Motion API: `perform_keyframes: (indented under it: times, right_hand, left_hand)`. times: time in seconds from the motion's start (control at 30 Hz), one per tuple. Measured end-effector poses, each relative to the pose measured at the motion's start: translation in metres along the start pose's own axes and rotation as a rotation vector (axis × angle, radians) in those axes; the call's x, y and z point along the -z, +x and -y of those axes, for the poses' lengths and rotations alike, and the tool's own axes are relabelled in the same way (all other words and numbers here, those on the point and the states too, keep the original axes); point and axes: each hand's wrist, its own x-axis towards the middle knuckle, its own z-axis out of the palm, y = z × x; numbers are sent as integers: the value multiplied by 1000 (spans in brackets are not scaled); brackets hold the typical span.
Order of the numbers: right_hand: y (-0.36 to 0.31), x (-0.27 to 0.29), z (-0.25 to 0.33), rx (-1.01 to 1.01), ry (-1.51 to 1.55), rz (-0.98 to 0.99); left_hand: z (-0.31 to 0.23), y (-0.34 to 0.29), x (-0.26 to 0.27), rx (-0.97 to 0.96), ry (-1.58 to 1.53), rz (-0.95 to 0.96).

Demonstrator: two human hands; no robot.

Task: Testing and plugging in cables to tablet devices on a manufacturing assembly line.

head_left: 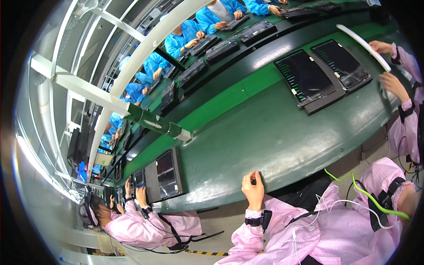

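Observation:
My left hand (253,191) is at the near edge of the green table (247,145), with its fingers curled in and nothing visible in them. A black strap (259,219) circles that wrist over the pink sleeve. My right forearm (408,202) bends toward the right rim, where the hand is out of sight. A thin green cord (373,199) and a white cable (349,202) hang near that arm. Nearest on the table to my left is a tablet-like panel (167,174) with a dark screen on a dark tray. Farther right lies a larger black panel (304,76) on a tray.
Another black panel (342,62) lies beyond it. At right, a co-worker's hands (394,85) are by a curved white strip (364,47). A co-worker in pink (137,227) works at left. A white post (183,134) stands mid-table; blue-sleeved people (180,40) handle dark devices behind.

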Motion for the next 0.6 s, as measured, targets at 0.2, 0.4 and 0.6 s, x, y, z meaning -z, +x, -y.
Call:
perform_keyframes:
  times: [0.2,0.4,0.6]
  right_hand:
    - [-41,-137,55,226,99,-20]
    - [31,-184,-17,-53,-461,-494]
    - [-34,-126,-55,-285,-375,-638]
  left_hand:
    - [-29,27,-21,415,-499,172]
    - [-86,87,-107,877,-965,757]
    - [-147,131,-174,1063,-1043,788]
